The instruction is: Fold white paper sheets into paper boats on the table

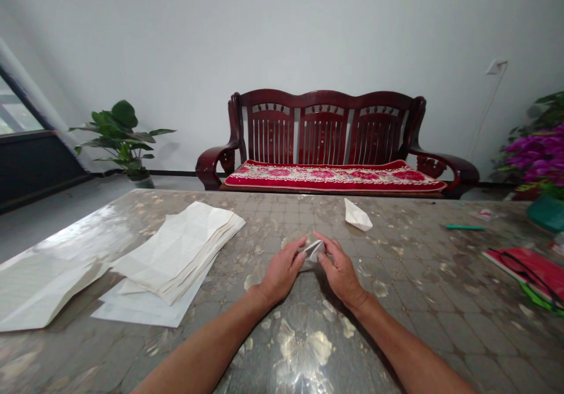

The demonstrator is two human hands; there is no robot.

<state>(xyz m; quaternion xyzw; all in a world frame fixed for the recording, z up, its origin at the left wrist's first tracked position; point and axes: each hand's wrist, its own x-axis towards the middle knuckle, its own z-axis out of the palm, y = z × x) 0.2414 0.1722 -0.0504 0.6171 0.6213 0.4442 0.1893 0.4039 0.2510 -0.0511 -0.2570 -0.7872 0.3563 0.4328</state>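
Between my two hands is a small folded piece of white paper (314,248), held just over the patterned tabletop. My left hand (283,269) pinches its left side with thumb and fingers. From the right, my right hand (341,269) grips the other side, the thumb close to the near edge. Parts of the folded paper are hidden behind the fingers. Farther back and to the right lies another folded white paper piece (358,215), apart from both hands.
Stacked paper sheets (185,247) lie at the left, beside a larger folded sheet (39,288). On the right are a green pen (466,227), a red item (535,270) with a black strap, and purple flowers (535,156). A wooden bench (324,130) stands beyond the table (423,335).
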